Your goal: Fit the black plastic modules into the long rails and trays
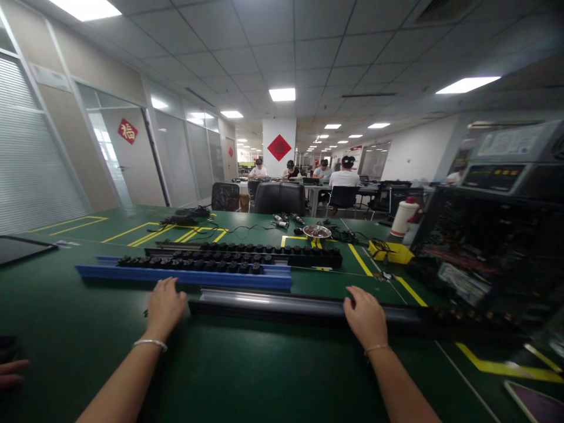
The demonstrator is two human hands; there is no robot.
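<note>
A long black rail with a shiny grooved channel (pixel 273 301) lies crosswise on the green table. My right hand (pixel 365 314) is over the rail toward its right part, with fingers curled onto it. Beyond the rail's left end is my left hand (pixel 165 305), its fingers bent downward and the tips hidden. A small dark bit shows at that hand's left side; what it is I cannot make out. Just past my left hand lies a blue rail (pixel 185 276), with rows of small black round parts (pixel 224 265) behind its front wall. Another black rail (pixel 315 258) with similar parts sits behind.
An opened computer case (pixel 476 235) stands at right, near a yellow tray (pixel 392 251) and a white bottle (pixel 403 218). A metal dish (pixel 317 232) and cables lie farther back. Another person's fingers (pixel 13 373) show at the left edge. Several people sit at distant tables.
</note>
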